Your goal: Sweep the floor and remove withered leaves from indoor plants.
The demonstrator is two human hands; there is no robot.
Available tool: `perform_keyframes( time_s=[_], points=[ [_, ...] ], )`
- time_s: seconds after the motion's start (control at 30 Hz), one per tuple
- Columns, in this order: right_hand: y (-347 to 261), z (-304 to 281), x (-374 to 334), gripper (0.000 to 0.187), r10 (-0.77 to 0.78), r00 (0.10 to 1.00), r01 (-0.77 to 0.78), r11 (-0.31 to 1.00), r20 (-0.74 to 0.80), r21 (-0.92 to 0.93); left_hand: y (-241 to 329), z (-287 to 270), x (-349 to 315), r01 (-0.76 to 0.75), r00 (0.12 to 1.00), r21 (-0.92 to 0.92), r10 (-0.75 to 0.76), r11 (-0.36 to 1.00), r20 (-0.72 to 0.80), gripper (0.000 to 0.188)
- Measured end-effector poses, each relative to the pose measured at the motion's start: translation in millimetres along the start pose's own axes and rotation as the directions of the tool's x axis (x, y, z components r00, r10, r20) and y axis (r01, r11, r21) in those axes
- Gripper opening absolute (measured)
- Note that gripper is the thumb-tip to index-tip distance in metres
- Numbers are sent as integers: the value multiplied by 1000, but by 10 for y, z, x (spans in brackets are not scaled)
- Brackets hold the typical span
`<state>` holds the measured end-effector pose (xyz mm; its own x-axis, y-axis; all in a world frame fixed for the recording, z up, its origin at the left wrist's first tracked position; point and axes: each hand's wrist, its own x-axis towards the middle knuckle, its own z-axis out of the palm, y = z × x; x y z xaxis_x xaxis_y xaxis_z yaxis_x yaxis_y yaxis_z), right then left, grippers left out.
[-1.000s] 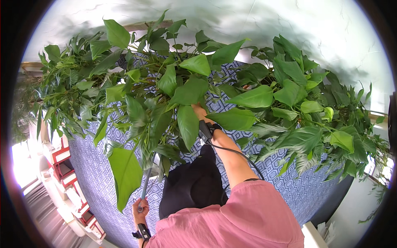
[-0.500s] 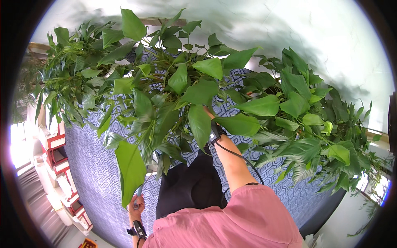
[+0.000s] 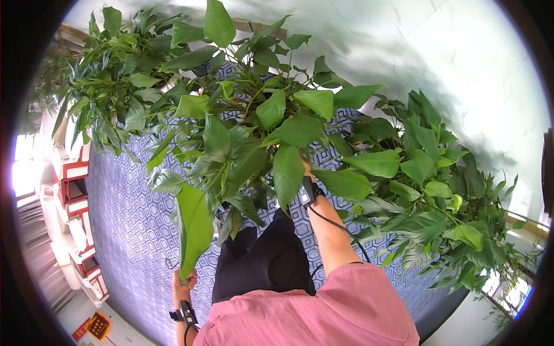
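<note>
My left hand (image 3: 187, 278) is low at the left, fingers curled closed beside the tip of a big bright green leaf (image 3: 195, 225). Whatever it grips is mostly hidden; a thin dark loop (image 3: 171, 263) shows just above the fingers, too small to name. My right arm (image 3: 330, 230) reaches forward into the middle potted plant (image 3: 297, 130). Of my right hand (image 3: 304, 165), only a bit near the wrist shows; broad leaves cover the fingers, so their grip is hidden.
Leafy plants stand in a row, with more foliage at the left (image 3: 135, 75) and right (image 3: 427, 167). A pale marbled wall (image 3: 450, 52) rises behind them. Blue patterned carpet (image 3: 124, 213) covers the floor. Red-framed seats (image 3: 75, 196) line the far left. A black cable (image 3: 346, 230) hangs by my right arm.
The view has shifted, so the plants sit further right and slightly lower at the right side. The blue-grey handle seen at my left hand is no longer visible. My right hand stays among the leaves.
</note>
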<state>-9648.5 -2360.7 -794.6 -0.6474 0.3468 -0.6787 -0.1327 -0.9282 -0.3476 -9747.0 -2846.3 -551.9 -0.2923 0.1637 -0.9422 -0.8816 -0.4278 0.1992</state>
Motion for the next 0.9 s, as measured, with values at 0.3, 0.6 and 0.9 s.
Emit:
perform_keyframes(
  time_s=[0.3, 0.6, 0.9],
  points=[
    [-58, -74, -86, 12, -32, 999, 30, 997, -18, -74, -134, 265, -149, 54, 998, -38, -54, 998, 18, 25],
    [-82, -114, -153, 12, -65, 997, 61, 990, -32, -125, -96, 186, -113, 51, 999, -40, -51, 998, -4, 17],
    [-148, -142, -129, 11, -90, 996, 85, 985, -27, -151, -164, 319, -131, -8, 998, -8, 8, 1000, -54, 24]
  ],
)
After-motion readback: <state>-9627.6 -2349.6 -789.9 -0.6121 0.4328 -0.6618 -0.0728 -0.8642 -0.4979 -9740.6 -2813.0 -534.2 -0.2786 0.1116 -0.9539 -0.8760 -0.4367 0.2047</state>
